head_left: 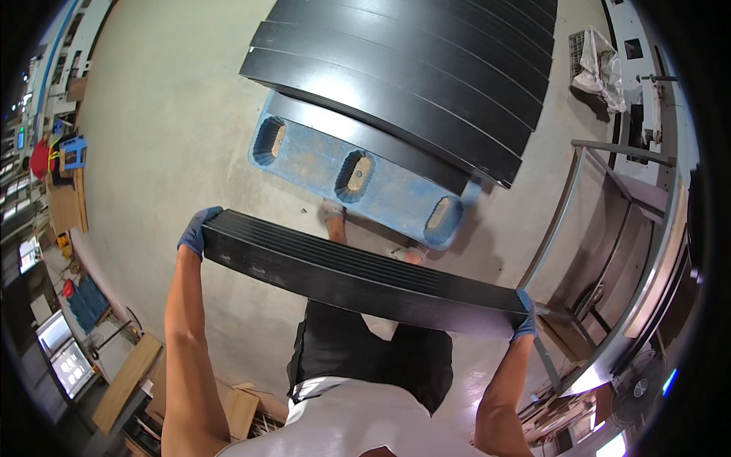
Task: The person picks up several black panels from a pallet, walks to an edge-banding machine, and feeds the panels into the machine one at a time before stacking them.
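A stack of long black boards (358,286) is held level across the front of my body, above the floor, with several board edges showing as parallel lines along its top. My left hand (199,231), in a blue glove, grips its left end. At the opposite end, my blue-gloved right hand (525,314) is closed round the stack; part of its fingers are hidden by the boards. Just beyond, a blue plastic pallet (312,161) with deep oval wells carries a large pile of black panels (396,91).
My feet (333,217) stand between the held stack and the pallet. On the right is a metal-framed table (556,221). A crate draped with plastic wrap (598,68) lies at the far right. A blue stool (74,152) and wooden boards (126,381) are on the left.
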A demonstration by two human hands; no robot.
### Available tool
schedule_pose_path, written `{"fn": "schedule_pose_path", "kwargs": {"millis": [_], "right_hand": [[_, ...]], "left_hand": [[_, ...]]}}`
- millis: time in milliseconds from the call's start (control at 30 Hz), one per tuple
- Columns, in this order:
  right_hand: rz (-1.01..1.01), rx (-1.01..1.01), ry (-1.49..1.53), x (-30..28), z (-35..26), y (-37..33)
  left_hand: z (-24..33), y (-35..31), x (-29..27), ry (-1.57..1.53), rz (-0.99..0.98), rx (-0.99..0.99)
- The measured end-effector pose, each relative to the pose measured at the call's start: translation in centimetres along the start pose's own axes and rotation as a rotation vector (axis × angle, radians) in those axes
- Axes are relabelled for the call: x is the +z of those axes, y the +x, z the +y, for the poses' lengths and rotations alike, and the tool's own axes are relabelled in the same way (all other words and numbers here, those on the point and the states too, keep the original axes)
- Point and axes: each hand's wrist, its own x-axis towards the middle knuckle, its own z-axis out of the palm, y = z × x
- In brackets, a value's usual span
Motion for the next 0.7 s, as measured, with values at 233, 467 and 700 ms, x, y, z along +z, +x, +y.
{"fn": "schedule_pose_path", "kwargs": {"millis": [233, 467, 700], "right_hand": [[0.193, 0.142, 0.12, -3.7, -4.5, -5.5], [0.318, -0.061, -0.221, -6.4, -10.5, 5.2], [0.107, -0.062, -0.211, -7.3, -13.4, 11.8]], "left_hand": [[0.0, 16.1, 12.5, -0.02, -0.436, 0.069], [3.6, 30.7, 21.6, -0.019, -0.569, 0.104], [8.6, 35.4, 23.3, -0.226, -0.384, -0.331]]}}
